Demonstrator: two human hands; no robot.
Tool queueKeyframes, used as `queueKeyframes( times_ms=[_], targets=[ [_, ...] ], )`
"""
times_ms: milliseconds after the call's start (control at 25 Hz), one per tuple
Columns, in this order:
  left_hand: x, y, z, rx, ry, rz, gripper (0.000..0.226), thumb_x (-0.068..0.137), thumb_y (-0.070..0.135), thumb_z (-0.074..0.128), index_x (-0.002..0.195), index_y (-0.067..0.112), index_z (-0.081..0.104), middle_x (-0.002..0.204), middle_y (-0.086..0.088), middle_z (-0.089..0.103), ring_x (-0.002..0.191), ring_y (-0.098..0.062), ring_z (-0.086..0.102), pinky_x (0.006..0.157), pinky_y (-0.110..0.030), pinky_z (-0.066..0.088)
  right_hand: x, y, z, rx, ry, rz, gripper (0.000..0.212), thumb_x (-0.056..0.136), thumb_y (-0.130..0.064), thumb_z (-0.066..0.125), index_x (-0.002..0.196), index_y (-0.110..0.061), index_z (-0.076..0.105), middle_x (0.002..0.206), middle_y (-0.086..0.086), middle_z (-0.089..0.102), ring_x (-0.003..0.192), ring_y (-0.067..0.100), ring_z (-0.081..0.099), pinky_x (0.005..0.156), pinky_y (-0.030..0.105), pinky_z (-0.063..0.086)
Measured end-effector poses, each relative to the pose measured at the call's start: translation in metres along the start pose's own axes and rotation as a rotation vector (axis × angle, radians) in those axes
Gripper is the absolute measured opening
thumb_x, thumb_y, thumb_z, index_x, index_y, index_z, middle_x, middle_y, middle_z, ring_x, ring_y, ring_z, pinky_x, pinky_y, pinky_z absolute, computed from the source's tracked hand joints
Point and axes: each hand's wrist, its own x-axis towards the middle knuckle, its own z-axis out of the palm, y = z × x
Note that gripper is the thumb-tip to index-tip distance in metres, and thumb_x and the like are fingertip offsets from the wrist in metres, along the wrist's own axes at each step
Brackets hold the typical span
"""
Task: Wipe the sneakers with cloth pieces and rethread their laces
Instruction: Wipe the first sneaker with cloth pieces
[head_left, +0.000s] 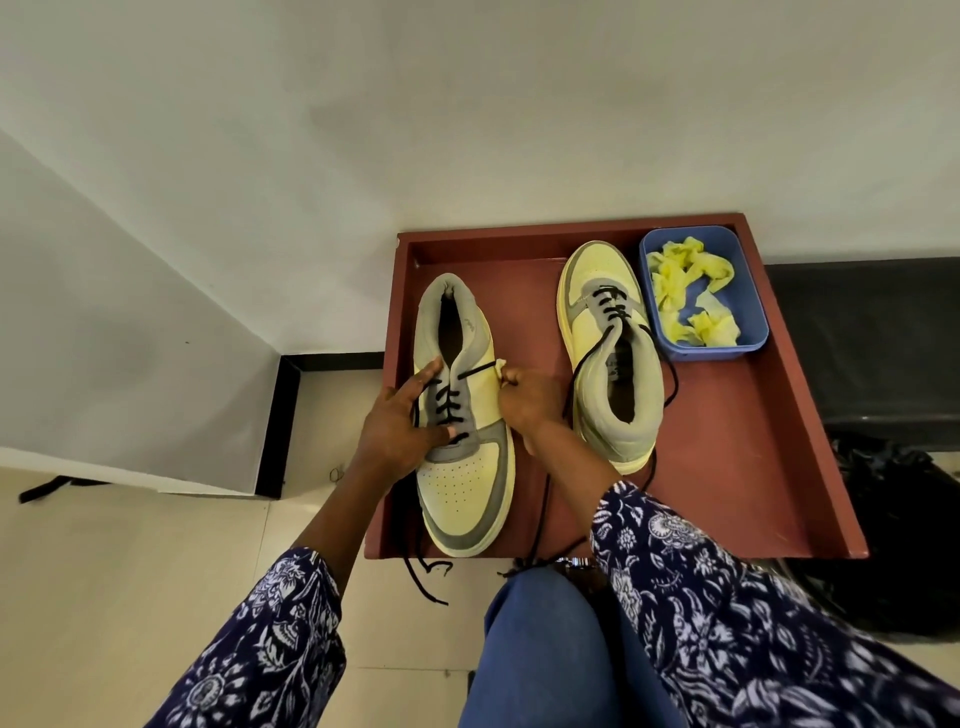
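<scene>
Two pale-yellow and grey suede low-top sneakers lie on one shallow reddish-brown wooden tray (727, 467), which sits against a white wall (467, 104). The left-hand sneaker (467, 488) points its toe toward the person; the right-hand sneaker (613, 353) points its toe toward the wall. They are side by side and apart, with bare tray between them. One black lace (448, 405) is threaded through the lower eyelets of the left-hand sneaker, about four crossings counted; one end hangs over the tray's near edge at the lower left. The second black lace (613, 304) crosses about three times on the right-hand sneaker, and its loose ends trail down both sides, one running off the near edge of the tray toward a knee in blue denim (540, 649). Left hand (402, 415): fingers spread flat over the laced section and side of the left-hand sneaker, pressing it. Right hand (524, 397): fingers curled, pinching the lace tip just beside the sneaker's upper right eyelet; a small pale scrap shows at the fingertips, identity cannot be told. One blue rectangular plastic tub (748, 317) sits in the tray's far right corner, just beside the right-hand sneaker, holding crumpled yellow cloth pieces (685, 291), roughly four clumps, exact count unclear. Both forearms wear navy floral-print sleeves (727, 623). One black bag (893, 535) lies on the floor right of the tray.
</scene>
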Motion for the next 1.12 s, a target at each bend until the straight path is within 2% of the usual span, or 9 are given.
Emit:
queueKeyframes(
  times_ms=[160, 280, 360, 520, 680, 760, 880, 1000, 1120],
  targets=[
    [0.0, -0.001, 0.001, 0.03, 0.014, 0.013, 0.077, 0.078, 0.031, 0.071, 0.14, 0.043, 0.027, 0.128, -0.008, 0.043, 0.116, -0.029, 0.046, 0.099, -0.041, 0.043, -0.012, 0.014, -0.001, 0.019, -0.035, -0.069, 0.028, 0.084, 0.008, 0.038, 0.084, 0.008, 0.066, 0.083, 0.004, 0.062, 0.081, 0.016, 0.053, 0.072, 0.026, 0.042],
    [0.0, -0.001, 0.001, 0.042, 0.027, 0.004, 0.077, 0.078, 0.033, 0.071, 0.14, 0.043, 0.027, 0.127, -0.007, 0.043, 0.115, -0.028, 0.046, 0.097, -0.04, 0.043, -0.028, 0.031, -0.001, -0.092, -0.032, -0.143, 0.023, 0.082, 0.008, 0.041, 0.062, 0.003, 0.054, 0.073, 0.007, 0.054, 0.073, 0.02, 0.053, 0.069, 0.027, 0.04],
    [0.0, 0.0, 0.003, 0.054, 0.038, -0.009, 0.077, 0.078, 0.034, 0.071, 0.14, 0.043, 0.027, 0.126, -0.008, 0.044, 0.115, -0.028, 0.046, 0.097, -0.04, 0.043, -0.039, 0.04, 0.001, -0.16, -0.033, -0.163, 0.02, 0.082, 0.005, 0.044, 0.069, 0.004, 0.058, 0.08, 0.015, 0.057, 0.076, 0.027, 0.056, 0.07, 0.032, 0.045],
    [-0.001, 0.002, 0.006, 0.036, 0.062, -0.03, 0.078, 0.077, 0.032, 0.072, 0.14, 0.043, 0.029, 0.123, -0.007, 0.045, 0.112, -0.029, 0.048, 0.097, -0.041, 0.044, -0.067, 0.046, 0.003, -0.154, -0.019, -0.155, 0.04, 0.085, 0.0, 0.047, 0.051, -0.021, 0.038, 0.076, 0.013, 0.049, 0.07, 0.024, 0.047, 0.063, 0.029, 0.035],
    [-0.004, 0.007, 0.006, -0.026, 0.051, -0.056, 0.077, 0.078, 0.025, 0.072, 0.14, 0.042, 0.029, 0.124, -0.008, 0.044, 0.116, -0.029, 0.046, 0.098, -0.042, 0.043, -0.089, 0.055, 0.0, -0.124, -0.044, -0.096, 0.021, 0.088, -0.006, 0.048, 0.091, 0.003, 0.067, 0.099, 0.018, 0.065, 0.088, 0.03, 0.06, 0.07, 0.026, 0.041],
    [-0.006, 0.007, 0.005, -0.053, 0.032, -0.056, 0.078, 0.079, 0.023, 0.071, 0.14, 0.045, 0.028, 0.123, -0.007, 0.044, 0.115, -0.028, 0.046, 0.097, -0.043, 0.045, -0.093, 0.053, -0.01, -0.065, -0.099, -0.024, 0.024, 0.088, -0.007, 0.049, 0.098, 0.001, 0.069, 0.099, 0.017, 0.07, 0.085, 0.029, 0.062, 0.067, 0.029, 0.043],
    [-0.012, 0.004, 0.003, -0.087, -0.015, -0.036, 0.078, 0.078, 0.022, 0.071, 0.138, 0.048, 0.027, 0.128, -0.004, 0.046, 0.116, -0.027, 0.048, 0.097, -0.047, 0.047, -0.09, 0.033, -0.031, 0.069, -0.007, 0.008, 0.03, 0.087, -0.004, 0.049, 0.112, -0.006, 0.066, 0.108, 0.014, 0.069, 0.096, 0.029, 0.063, 0.079, 0.031, 0.048],
    [-0.021, -0.001, 0.004, -0.149, -0.069, -0.011, 0.077, 0.079, 0.018, 0.07, 0.135, 0.05, 0.029, 0.132, 0.002, 0.048, 0.114, -0.022, 0.052, 0.096, -0.047, 0.049, -0.077, 0.003, -0.047, 0.107, 0.111, -0.136, 0.035, 0.089, -0.004, 0.047, 0.121, -0.009, 0.06, 0.113, 0.016, 0.063, 0.103, 0.027, 0.059, 0.089, 0.03, 0.044],
    [-0.029, -0.008, 0.005, -0.209, -0.109, 0.001, 0.076, 0.079, 0.013, 0.069, 0.132, 0.054, 0.032, 0.132, 0.003, 0.05, 0.113, -0.021, 0.055, 0.094, -0.048, 0.05, -0.049, -0.024, -0.053, 0.009, 0.174, -0.279, 0.038, 0.09, -0.004, 0.046, 0.126, -0.012, 0.056, 0.11, 0.018, 0.061, 0.101, 0.028, 0.058, 0.087, 0.026, 0.039]
  ],
)
